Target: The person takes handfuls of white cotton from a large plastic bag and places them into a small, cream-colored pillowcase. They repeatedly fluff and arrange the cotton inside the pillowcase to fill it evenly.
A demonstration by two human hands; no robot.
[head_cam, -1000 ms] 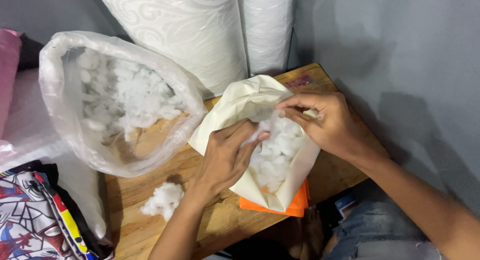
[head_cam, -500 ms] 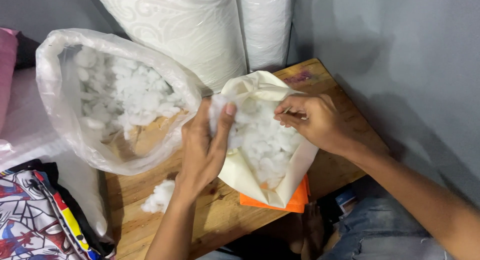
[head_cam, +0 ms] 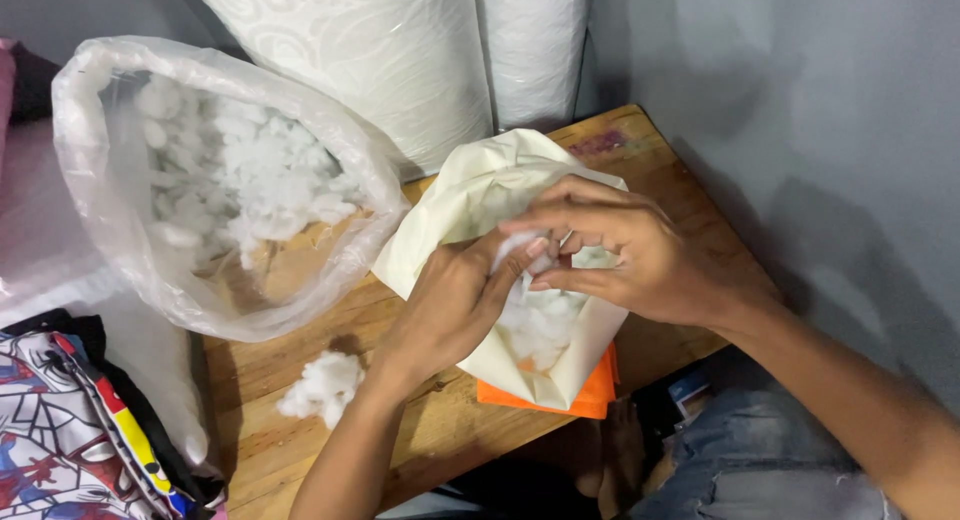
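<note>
Left hand [head_cam: 455, 305] pushing white stuffing [head_cam: 535, 320] into cream pouch [head_cam: 480, 195], right hand [head_cam: 625, 255] gripping its rim, clear plastic bag [head_cam: 215, 190] alongside.

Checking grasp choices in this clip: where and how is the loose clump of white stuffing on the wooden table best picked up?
Probably by a pinch from straight above across the middle of the loose clump of white stuffing. It lies alone on the wooden table, apart from the clear plastic bag and the cream fabric cover, so nothing blocks the top. It looks soft and low, offering no edge for a side approach.
</note>
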